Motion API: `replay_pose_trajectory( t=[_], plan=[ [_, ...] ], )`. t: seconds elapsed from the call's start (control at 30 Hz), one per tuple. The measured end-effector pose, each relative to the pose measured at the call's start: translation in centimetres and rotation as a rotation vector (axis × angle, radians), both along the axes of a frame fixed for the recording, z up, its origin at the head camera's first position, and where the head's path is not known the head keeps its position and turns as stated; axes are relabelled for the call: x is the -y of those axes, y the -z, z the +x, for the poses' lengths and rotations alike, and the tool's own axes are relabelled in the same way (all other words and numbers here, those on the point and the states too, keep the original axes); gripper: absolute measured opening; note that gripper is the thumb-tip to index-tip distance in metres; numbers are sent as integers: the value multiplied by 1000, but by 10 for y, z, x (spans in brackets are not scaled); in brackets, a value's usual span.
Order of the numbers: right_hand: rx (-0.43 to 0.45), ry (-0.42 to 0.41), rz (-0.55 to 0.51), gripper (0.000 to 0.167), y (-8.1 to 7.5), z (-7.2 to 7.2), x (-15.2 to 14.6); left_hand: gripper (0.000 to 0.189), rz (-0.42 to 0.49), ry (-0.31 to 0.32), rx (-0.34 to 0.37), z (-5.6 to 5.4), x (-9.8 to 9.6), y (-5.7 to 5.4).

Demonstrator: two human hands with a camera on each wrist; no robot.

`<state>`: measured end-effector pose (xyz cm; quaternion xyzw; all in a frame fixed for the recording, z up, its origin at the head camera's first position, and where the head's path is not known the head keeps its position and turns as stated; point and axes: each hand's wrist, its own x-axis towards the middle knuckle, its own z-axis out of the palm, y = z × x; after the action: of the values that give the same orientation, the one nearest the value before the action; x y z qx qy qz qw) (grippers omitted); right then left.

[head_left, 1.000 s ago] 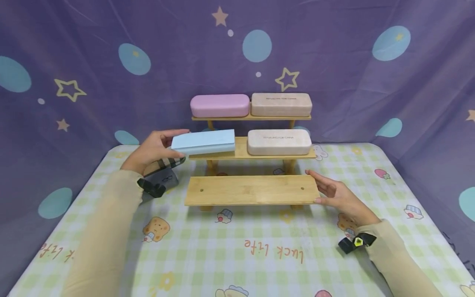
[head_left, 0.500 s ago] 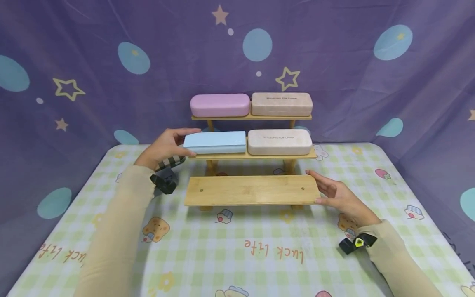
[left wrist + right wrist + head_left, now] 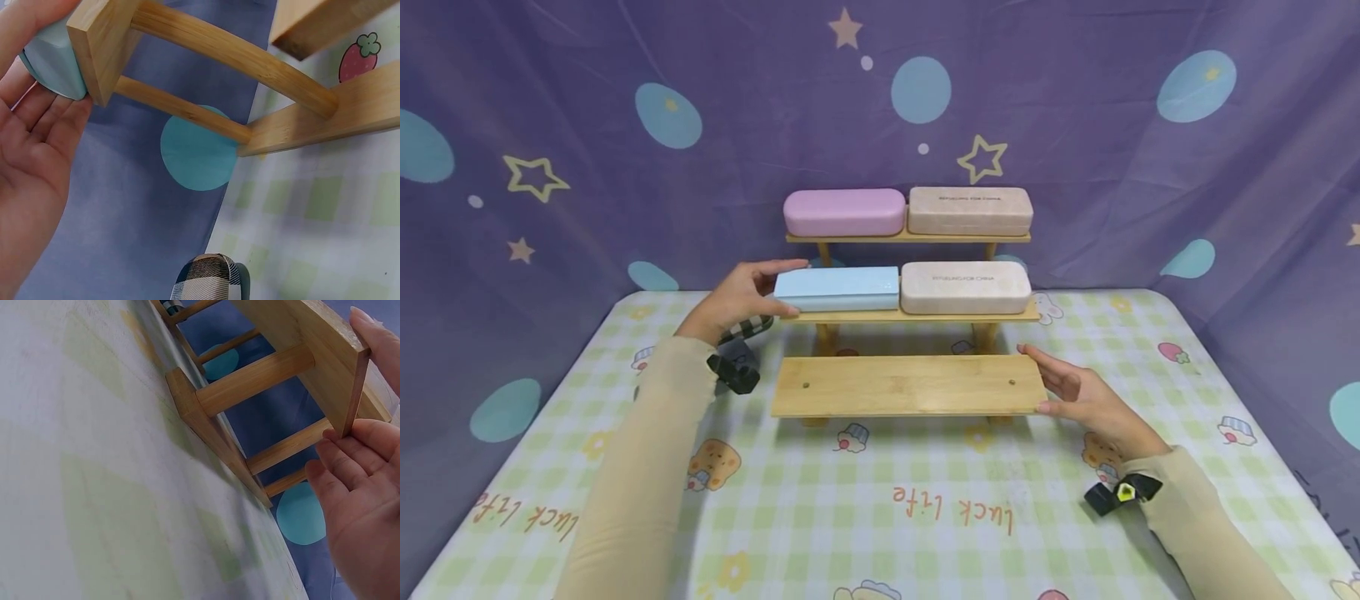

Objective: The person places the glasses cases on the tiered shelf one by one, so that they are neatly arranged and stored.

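Note:
My left hand holds the left end of a light blue glasses case, thumb at the front and fingers behind. This case sits on the left half of the middle tier of a wooden three-step display stand, beside a cream glasses case. In the left wrist view, the blue case lies against the palm side of the fingers, at the shelf's end. With thumb and fingers on opposite edges, my right hand grips the right end of the lowest tier, whose end shows in the right wrist view.
On the top tier stand a pink glasses case and a beige one. A black-and-white checked case and a dark grey one lie left of the stand, partly behind my left wrist. A purple curtain hangs behind.
My left hand has moved right with the blue case, which came down from a tilt to lie level on the middle tier next to the cream case. The right hand stays put.

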<state>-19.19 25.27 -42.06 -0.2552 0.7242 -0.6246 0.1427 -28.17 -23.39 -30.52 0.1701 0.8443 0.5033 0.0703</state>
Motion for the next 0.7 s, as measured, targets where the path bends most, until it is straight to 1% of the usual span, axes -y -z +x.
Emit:
replay_pose_trajectory(
  t=[0.17,0.23,0.37,0.47,0.6,0.7],
  plan=[
    [4,0,-4,73,0,0,0,74,34,2,22,-12,6,14],
    [5,2,-3,73,-1,1,-1,75,47,2,37,-14,8,17],
    [2,3,-1,73,-1,1,-1,76,80,14,47,-16,9,21],
    [4,3,-7,74,0,0,-1,76,97,32,36,-16,9,22],
    [7,0,-12,74,1,0,-2,76,108,61,24,-15,10,23],
    [3,-2,-14,74,1,0,-1,77,136,87,33,-15,12,24]
  ],
)
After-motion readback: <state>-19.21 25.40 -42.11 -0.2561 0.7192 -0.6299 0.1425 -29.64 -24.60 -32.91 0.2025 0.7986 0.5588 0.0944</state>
